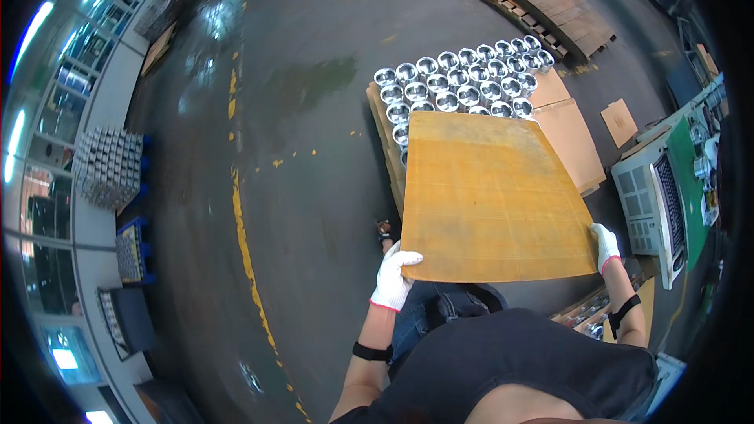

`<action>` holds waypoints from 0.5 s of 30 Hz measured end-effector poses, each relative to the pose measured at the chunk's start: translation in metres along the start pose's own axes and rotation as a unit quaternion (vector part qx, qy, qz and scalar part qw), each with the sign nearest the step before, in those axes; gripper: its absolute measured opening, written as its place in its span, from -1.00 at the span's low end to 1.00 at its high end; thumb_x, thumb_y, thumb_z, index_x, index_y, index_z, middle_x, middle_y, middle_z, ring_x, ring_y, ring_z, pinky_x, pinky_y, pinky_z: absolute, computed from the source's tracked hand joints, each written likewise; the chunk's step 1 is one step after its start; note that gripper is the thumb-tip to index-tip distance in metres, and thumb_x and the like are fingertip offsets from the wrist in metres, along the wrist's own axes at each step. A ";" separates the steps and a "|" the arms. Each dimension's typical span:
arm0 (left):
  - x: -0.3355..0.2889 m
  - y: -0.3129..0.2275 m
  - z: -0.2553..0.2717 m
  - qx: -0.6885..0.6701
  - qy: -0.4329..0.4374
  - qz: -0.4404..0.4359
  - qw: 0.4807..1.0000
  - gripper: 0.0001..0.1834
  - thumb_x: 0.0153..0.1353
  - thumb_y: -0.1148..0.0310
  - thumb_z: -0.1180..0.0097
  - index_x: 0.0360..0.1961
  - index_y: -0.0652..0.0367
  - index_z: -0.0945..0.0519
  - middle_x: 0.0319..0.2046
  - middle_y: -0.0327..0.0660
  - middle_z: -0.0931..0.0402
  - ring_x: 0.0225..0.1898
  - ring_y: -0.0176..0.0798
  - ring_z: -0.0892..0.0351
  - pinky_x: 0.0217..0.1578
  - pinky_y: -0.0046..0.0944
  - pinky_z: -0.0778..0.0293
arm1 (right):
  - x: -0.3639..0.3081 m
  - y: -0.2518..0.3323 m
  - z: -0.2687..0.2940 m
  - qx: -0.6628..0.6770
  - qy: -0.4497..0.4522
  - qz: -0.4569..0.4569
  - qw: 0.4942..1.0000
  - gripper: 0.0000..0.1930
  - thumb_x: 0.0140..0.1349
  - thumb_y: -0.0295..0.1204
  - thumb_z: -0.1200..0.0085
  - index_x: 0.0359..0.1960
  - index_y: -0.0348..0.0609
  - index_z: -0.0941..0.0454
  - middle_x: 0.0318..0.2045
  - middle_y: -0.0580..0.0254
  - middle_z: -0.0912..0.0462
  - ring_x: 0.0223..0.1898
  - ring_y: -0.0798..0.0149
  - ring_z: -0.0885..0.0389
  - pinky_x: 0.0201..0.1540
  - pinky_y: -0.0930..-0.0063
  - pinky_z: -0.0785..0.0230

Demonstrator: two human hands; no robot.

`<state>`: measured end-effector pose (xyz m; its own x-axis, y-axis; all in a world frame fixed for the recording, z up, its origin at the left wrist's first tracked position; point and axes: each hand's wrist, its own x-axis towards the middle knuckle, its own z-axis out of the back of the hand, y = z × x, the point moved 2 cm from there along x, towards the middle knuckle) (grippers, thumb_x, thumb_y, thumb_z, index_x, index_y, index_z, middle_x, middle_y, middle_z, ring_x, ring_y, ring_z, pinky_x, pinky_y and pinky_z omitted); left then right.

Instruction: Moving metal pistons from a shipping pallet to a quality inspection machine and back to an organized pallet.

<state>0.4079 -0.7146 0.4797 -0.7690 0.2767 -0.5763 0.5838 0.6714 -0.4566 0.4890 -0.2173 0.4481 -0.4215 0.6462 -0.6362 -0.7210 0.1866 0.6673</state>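
Observation:
A large yellow-brown flat sheet [495,196] is held out in front of me, its near edge toward my body. At its near left corner my left hand [394,276], in a white knitted glove, is closed on the edge. My right hand [605,245], gloved the same way, grips the near right corner. Beyond the sheet, shiny metal cups [468,95] stand in rows on a pallet layered with cardboard [567,137]. The sheet's far part hides the nearer cups. Whether it touches them, I cannot tell.
Wooden pallets [554,12] lie on the floor at the far right. A machine cabinet with a green top [685,188] stands to my right, a loose cardboard piece [619,122] near it. Stacked metal parts [107,166] sit by the left wall. A yellow line [245,243] marks the floor.

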 end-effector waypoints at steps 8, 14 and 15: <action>0.106 -0.129 0.091 0.013 0.003 0.049 0.999 -0.43 -0.01 0.67 -0.02 0.13 0.44 -0.33 -0.02 0.00 -0.49 0.02 -0.10 -0.52 0.06 -0.21 -0.44 | -0.003 0.033 -0.156 -0.033 -0.099 0.016 0.994 -0.58 0.07 -0.20 -0.11 -0.31 -0.44 -0.57 -0.44 0.08 -0.58 -0.43 0.27 -0.51 -0.35 0.32 -0.32; 0.194 -0.198 0.148 0.014 -0.007 0.052 0.999 -0.47 0.02 0.63 -0.08 0.09 0.39 -0.36 -0.07 -0.02 -0.50 -0.04 -0.14 -0.56 0.02 -0.19 -0.48 | 0.033 0.091 -0.281 -0.147 -0.108 0.040 0.982 -0.53 0.11 -0.14 -0.10 -0.33 -0.47 -0.57 -0.52 0.12 -0.58 -0.49 0.31 -0.49 -0.39 0.34 -0.29; 0.211 -0.203 0.156 0.030 -0.012 0.043 0.999 -0.48 0.02 0.60 -0.07 0.09 0.38 -0.36 -0.06 -0.03 -0.50 -0.04 -0.12 -0.55 0.01 -0.17 -0.49 | 0.042 0.102 -0.299 -0.148 -0.112 0.035 0.982 -0.53 0.11 -0.14 -0.10 -0.33 -0.47 -0.57 -0.52 0.12 -0.58 -0.49 0.31 -0.49 -0.39 0.34 -0.29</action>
<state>0.1673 -0.8999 0.3452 -0.7094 0.3152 -0.6304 0.6626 0.6031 -0.4442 0.2329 -0.3928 0.3741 -0.3674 0.8029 -0.4695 -0.8373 -0.0657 0.5428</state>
